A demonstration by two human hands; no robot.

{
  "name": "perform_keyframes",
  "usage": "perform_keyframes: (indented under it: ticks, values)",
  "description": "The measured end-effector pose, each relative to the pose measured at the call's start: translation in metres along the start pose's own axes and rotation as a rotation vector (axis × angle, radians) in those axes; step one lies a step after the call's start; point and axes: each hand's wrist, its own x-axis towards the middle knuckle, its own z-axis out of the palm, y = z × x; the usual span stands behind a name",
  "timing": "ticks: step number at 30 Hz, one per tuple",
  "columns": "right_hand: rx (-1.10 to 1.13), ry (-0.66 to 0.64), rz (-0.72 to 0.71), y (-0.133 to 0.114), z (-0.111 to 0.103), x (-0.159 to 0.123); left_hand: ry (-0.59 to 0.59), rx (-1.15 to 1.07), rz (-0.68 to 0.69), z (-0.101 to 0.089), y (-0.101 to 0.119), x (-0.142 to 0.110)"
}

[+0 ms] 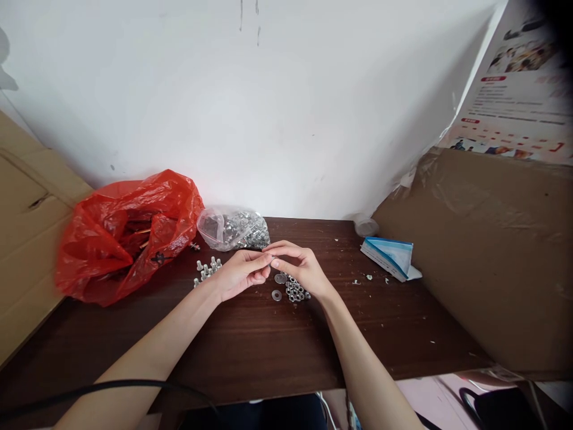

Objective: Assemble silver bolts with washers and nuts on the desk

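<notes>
Over the middle of the dark wooden table, my left hand (244, 275) and my right hand (304, 269) meet at the fingertips. Both are closed in a pinch around something small, mostly covered by the fingers and too small to name. Just left of my left hand, several silver bolts (205, 270) stand in a group. Below my right hand lies a cluster of hex nuts (295, 290). Beside the nuts are flat washers (276, 295), some partly hidden by my fingers.
A clear plastic bag of small metal parts (248, 230) lies behind my hands. At the left sits an open red plastic bag (134, 236). A blue and white box (388, 258) and a small round container (366, 226) are at right. Cardboard panels (483, 257) flank the table (259, 352).
</notes>
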Motion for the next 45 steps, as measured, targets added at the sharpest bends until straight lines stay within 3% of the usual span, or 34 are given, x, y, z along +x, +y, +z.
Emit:
perform_keyframes:
  ticks: [6,9,18,23,28,33,45]
  values:
    - [-0.097,0.019,-0.001,0.006,0.000,-0.002,0.050,0.414,0.113,-0.006,0.005,-0.001]
    - [-0.218,0.035,-0.037,0.007,0.002,-0.002,0.075,0.516,0.137,-0.007,0.006,0.000]
    - [-0.454,0.015,-0.125,0.010,0.009,-0.005,0.177,0.354,0.187,-0.005,-0.006,0.006]
    - [-0.519,0.046,-0.130,0.016,0.009,-0.005,0.166,0.282,0.164,-0.005,-0.013,0.007]
    - [-0.527,0.062,-0.144,0.013,0.009,-0.005,0.179,0.181,0.107,-0.005,-0.015,0.007]
    - [-0.533,0.032,-0.149,0.011,0.008,-0.005,0.090,0.148,0.040,-0.010,-0.015,0.005]
    - [-0.422,0.020,-0.159,0.005,0.010,-0.004,0.081,0.183,0.066,-0.010,-0.004,0.002]
